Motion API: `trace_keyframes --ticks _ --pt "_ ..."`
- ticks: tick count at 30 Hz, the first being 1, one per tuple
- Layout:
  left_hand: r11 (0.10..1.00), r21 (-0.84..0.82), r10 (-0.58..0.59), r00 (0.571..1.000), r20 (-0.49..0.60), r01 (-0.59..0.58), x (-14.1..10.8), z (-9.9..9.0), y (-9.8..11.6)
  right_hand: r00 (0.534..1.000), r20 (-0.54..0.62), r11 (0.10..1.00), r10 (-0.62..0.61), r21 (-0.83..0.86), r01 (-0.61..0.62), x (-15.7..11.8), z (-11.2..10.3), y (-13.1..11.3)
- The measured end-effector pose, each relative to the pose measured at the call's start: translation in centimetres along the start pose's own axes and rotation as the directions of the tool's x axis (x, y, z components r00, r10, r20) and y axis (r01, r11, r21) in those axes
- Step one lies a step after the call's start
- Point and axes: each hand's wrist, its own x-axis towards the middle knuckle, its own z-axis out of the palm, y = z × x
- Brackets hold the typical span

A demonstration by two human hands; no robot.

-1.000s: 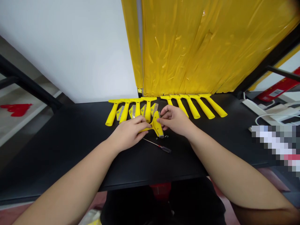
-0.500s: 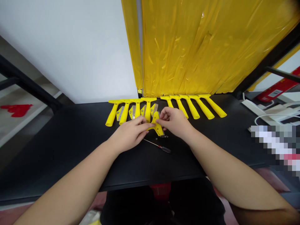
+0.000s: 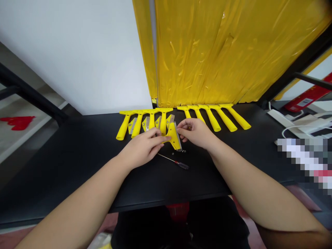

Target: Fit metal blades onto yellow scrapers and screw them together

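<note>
My left hand (image 3: 142, 146) is closed around the handle of a yellow scraper (image 3: 172, 135), with its forefinger laid along it. The scraper's wide head points right and has a metal blade strip along its edge. Just right of that edge is my right hand (image 3: 197, 133), its thumb and fingers pinched together; anything between them is too small to make out. Below the scraper head, a few tiny metal parts (image 3: 184, 151) and a small ring-shaped nut (image 3: 173, 154) lie on the table. A screwdriver (image 3: 182, 165) with a dark, red-banded handle lies nearer to me.
Several yellow scraper handles (image 3: 122, 127) stand in a row at the back left, with yellow and metal blade pieces (image 3: 132, 125) between them. More yellow handles (image 3: 238, 118) line the back right. White cables and a power strip (image 3: 284, 123) are on the right of the black table (image 3: 77, 162).
My right hand has moved slightly right, off the scraper's head, which is now uncovered. The head has tilted a little so its blade edge shows more. The left hand keeps its hold.
</note>
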Motion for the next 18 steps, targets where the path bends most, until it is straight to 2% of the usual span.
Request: trace_keyframes --ticks 7,11,18 --pt "0.999 0.048 0.027 0.999 -0.034 -0.025 0.01 -0.02 -0.02 0.998 0.038 0.977 0.059 0.201 -0.066 -0.24 0.16 -0.57" --pt "0.998 0.055 0.046 0.998 -0.052 -0.043 -0.04 0.07 -0.18 0.993 0.079 0.967 0.091 0.231 -0.107 -0.32 -0.03 -0.64" --pt "0.997 0.030 0.071 0.995 -0.068 -0.069 -0.23 0.16 -0.30 0.986 0.146 0.935 0.078 0.333 -0.123 0.06 -0.21 -0.01"
